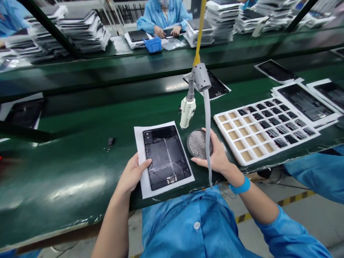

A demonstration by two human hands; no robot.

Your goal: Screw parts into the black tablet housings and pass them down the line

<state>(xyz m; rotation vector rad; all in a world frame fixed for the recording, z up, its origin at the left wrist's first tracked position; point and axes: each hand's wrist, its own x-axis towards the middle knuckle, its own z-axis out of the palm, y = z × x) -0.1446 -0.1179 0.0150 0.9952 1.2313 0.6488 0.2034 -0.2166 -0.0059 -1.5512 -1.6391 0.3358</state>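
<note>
In the head view, my left hand (133,171) grips the left edge of a black tablet back housing (168,157), thumb on top, the other fingers mostly hidden. The housing lies on a white paper sheet (139,138), its inside with small parts facing up. My right hand (217,154) is curled around a round grey disc (198,144) with a dimpled metal face, just right of the housing. A blue band circles my right wrist. Above the disc hangs a pale nozzle-like tool (187,111); a grey hose (207,118) passes in front of the disc.
A white divided tray (233,146), partly filled with small dark parts, lies to the right. More tablet housings (306,102) rest beyond it. A small black piece (110,141) sits on the green bench (80,161). Across the bench, a person handles a dark panel near a blue bin (152,44).
</note>
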